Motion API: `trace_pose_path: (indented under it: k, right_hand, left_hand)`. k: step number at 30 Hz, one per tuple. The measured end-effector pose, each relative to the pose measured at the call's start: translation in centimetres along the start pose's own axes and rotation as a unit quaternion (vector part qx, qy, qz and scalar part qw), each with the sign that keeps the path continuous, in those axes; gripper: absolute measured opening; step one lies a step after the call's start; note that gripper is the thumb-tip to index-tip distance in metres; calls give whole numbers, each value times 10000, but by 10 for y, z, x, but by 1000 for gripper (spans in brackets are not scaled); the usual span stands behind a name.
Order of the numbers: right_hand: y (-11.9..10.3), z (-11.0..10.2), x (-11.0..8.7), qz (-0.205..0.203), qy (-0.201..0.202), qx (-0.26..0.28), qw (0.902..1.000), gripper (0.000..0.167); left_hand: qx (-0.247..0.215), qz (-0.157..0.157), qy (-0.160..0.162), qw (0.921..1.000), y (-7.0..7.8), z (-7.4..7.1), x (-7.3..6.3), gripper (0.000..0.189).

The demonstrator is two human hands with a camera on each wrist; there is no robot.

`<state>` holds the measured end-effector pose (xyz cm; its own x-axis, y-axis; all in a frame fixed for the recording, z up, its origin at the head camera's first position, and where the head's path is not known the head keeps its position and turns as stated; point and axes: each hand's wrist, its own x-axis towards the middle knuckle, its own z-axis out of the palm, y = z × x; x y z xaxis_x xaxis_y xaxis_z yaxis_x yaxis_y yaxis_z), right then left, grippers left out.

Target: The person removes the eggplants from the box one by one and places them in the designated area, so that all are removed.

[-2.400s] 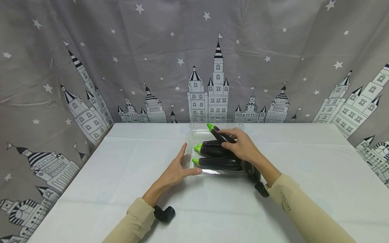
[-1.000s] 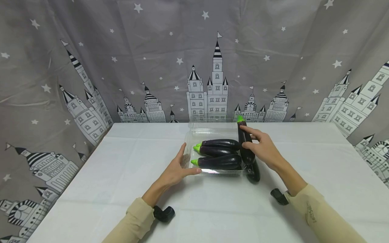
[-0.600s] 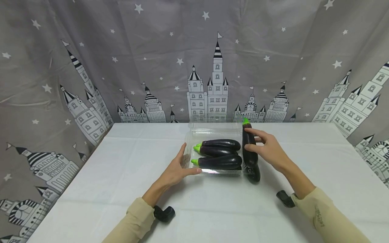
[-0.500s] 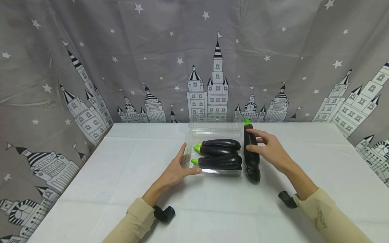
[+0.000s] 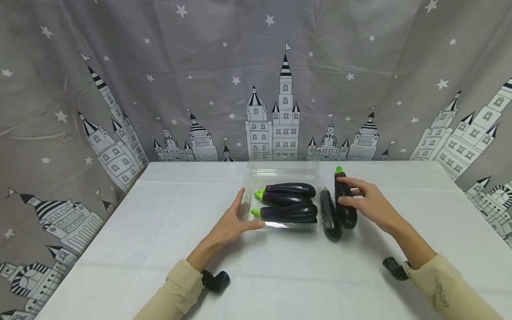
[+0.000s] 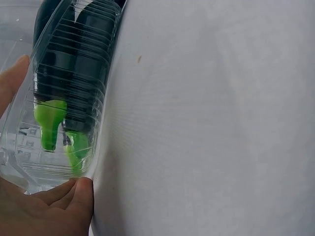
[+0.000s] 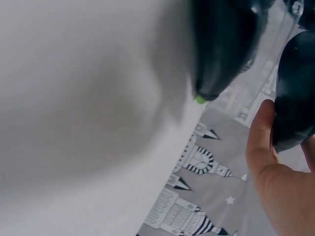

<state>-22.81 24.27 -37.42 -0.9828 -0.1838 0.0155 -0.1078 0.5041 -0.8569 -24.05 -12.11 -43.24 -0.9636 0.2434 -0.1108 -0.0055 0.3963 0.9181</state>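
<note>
My left hand [image 5: 226, 224] grips the near left corner of a clear plastic container [image 5: 250, 178]. Its thumb lies along the front rim, and in the left wrist view the fingertips [image 6: 83, 189] meet the container's end. Several dark purple eggplants [image 5: 288, 213] with green stems lie inside, stems to the left. Right of the container, my right hand [image 5: 370, 202] pinches another eggplant [image 5: 345, 209] between thumb and fingers, its stem pointing away from me. I cannot tell whether it touches the table. Between it and the container lies one more eggplant [image 5: 332, 222].
The container's clear lid [image 5: 284, 164] stands folded back behind it. A white cloth covers the table [image 5: 280, 275], and a grey curtain [image 5: 188, 66] printed with castles and stars hangs at its far edge. Each wrist carries a black camera piece [image 5: 216, 282].
My right hand has carried the eggplant from above the container to its right side, past the eggplant lying there. The slanted eggplant has turned to point away. My left hand has stayed put.
</note>
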Motion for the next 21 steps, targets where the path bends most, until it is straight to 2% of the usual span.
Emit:
trace_pose_path:
  k: [8, 21]
  right_hand:
    - [15, -1, -2, 84, -98, -552, 9984, 61]
    - [30, 3, -1, 194, -413, -371, 9983, 62]
  left_hand:
    - [14, 19, 3, 10000, -1, 0, 0, 119]
    - [-10, 66, -6, 10000, -1, -1, -1, 119]
